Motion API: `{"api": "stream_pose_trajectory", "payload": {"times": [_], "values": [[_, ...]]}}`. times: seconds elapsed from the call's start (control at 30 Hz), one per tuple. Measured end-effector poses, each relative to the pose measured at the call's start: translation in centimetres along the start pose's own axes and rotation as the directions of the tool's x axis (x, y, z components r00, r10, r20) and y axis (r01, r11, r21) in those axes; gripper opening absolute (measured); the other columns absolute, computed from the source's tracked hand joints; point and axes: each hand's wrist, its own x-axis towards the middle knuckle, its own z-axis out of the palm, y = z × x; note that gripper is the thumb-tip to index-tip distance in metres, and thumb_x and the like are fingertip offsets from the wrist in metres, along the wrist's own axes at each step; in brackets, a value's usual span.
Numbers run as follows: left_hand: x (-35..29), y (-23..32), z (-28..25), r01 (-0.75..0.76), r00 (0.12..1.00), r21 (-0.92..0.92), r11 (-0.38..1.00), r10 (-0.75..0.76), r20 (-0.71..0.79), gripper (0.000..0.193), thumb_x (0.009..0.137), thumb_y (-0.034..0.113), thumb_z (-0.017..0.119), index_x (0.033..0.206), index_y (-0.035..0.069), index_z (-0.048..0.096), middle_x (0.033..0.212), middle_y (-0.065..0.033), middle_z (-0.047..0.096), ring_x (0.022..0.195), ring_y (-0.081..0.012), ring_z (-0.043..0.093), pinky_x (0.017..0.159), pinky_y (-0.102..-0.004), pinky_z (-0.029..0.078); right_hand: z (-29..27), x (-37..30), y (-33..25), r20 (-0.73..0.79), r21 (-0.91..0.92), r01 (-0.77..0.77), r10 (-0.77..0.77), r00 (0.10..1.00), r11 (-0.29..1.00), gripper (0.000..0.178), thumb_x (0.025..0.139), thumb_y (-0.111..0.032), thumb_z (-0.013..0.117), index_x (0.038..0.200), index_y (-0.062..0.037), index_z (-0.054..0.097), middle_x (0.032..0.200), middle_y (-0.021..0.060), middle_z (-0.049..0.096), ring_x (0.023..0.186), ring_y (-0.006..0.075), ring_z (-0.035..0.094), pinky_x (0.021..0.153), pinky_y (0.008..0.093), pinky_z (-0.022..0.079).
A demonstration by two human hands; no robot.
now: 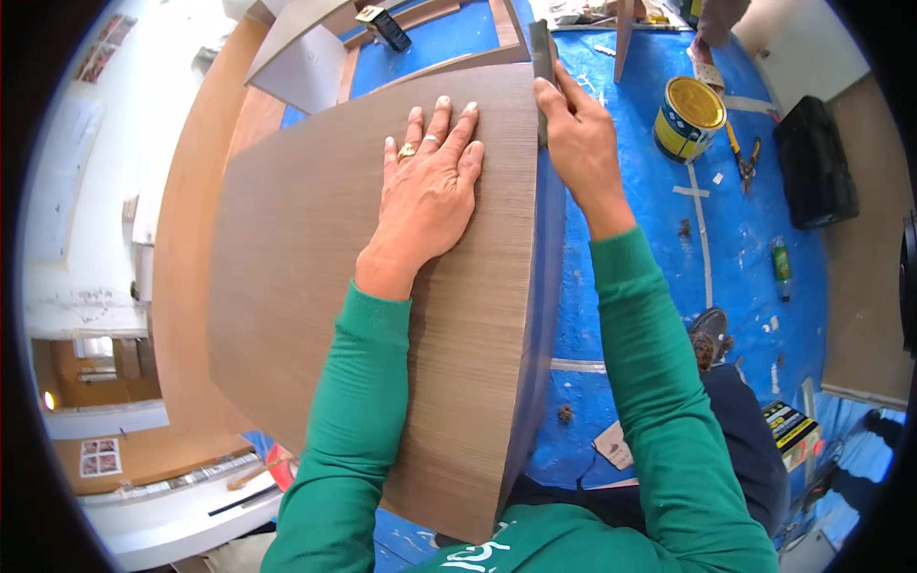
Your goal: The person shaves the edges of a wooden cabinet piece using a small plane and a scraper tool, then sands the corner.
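A large wood-grain panel (306,239) in brown-grey lies in front of me. On its top face my left hand (430,186) rests palm down, fingers spread, with rings on two of them. My right hand (585,138) is closed around a flat, dark grey sanding block (543,57) at the panel's far right corner. The block stands on edge along the panel's right side, its lower part reaching down beside that edge. Some of the right fingers are hidden behind the block.
A blue sheet (621,315) covers the floor. On the right are a yellow-lidded can (695,103), yellow-handled pliers (735,143), a black case (817,162) and a green bottle (781,267). Another person's foot (705,67) shows at the far right. Wooden frames (420,72) stand beyond the panel.
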Motion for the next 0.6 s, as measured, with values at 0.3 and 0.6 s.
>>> {"api": "stream_pose_trajectory", "payload": {"times": [0.3,0.6], "values": [[0.1,0.0,0.4,-0.047,0.998,0.07,0.996,0.05,-0.048,0.06,0.123,0.049,0.037,0.177,0.025,0.045,0.186,-0.0119,0.036,0.174,-0.0395,0.025,0.14,-0.062,0.018,-0.7,0.8,-1.6,0.031,-0.021,-0.009,0.01,0.999,1.0,0.059,0.115,-0.031,0.066,0.162,0.0027,0.06,0.122,0.0203,0.081,0.11,0.0201,0.073,0.099,0.0357,0.058],[5.7,2.6,1.1,0.017,1.0,0.058,0.998,-0.017,-0.004,0.088,0.111,0.075,0.044,0.18,0.02,0.039,0.189,-0.0169,0.028,0.174,-0.0446,0.022,0.137,-0.0732,0.016,-12.2,-6.7,-6.5,-0.195,0.403,-0.015,0.102,0.976,0.915,0.054,0.113,-0.03,0.072,0.155,0.0037,0.068,0.117,0.0039,0.077,0.095,0.0108,0.068,0.082,0.027,0.055]]}}
